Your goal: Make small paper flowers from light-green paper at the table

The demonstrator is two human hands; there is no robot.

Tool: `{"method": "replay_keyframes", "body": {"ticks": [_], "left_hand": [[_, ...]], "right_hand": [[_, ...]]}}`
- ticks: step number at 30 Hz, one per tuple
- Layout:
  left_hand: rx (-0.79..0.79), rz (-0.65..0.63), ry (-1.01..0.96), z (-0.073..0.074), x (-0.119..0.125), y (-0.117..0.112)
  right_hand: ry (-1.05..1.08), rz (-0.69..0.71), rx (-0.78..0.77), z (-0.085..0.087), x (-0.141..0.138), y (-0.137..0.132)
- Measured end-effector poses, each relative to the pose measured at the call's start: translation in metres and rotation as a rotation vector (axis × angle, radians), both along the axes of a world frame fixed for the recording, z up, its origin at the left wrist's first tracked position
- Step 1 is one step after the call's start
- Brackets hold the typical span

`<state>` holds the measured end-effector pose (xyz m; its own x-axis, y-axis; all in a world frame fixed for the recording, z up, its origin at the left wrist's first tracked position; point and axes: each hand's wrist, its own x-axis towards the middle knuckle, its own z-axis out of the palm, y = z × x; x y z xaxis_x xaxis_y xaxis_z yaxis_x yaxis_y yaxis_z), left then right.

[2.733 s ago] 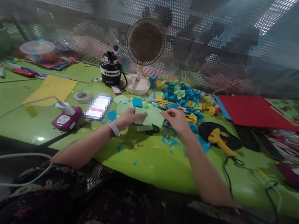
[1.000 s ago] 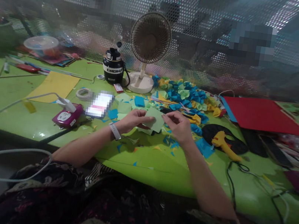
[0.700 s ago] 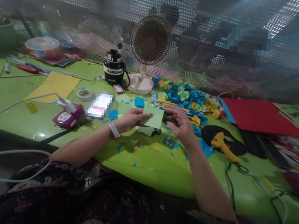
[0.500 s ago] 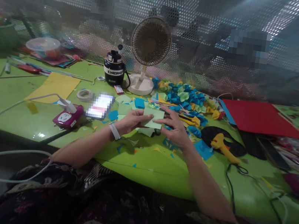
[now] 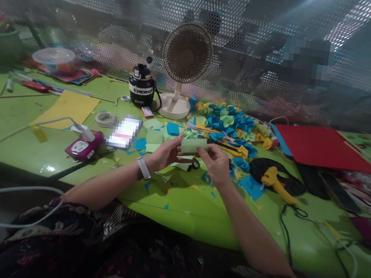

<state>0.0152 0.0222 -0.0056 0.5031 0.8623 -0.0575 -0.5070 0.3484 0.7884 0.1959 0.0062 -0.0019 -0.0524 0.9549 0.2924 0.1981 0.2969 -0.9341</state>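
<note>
Green paper now a narrow strip, end behind R hand.

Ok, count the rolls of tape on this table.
2. A wide roll of tape lies on the green table left of the phone; a small roll lies near the black flask. Others may be hidden under the paper scraps.

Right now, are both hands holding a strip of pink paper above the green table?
No, it isn't pink. The head view shows that the strip of paper between the left hand and the right hand is pale green, held above the green table.
</note>
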Motion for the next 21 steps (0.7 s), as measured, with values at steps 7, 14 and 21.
{"method": "replay_keyframes", "body": {"ticks": [7,14,21], "left_hand": [[0.185,0.067,0.151,-0.0033,0.0045,-0.0055],[0.207,0.037,0.186,-0.0053,0.0033,-0.0036],[0.213,0.006,0.203,-0.0047,0.0021,-0.0033]], "right_hand": [[0.003,-0.038,-0.007,0.0022,-0.0045,-0.0045],[-0.055,-0.055,0.035,-0.0014,-0.0024,-0.0041],[-0.120,-0.122,0.066,0.0016,-0.0025,-0.0058]]}}
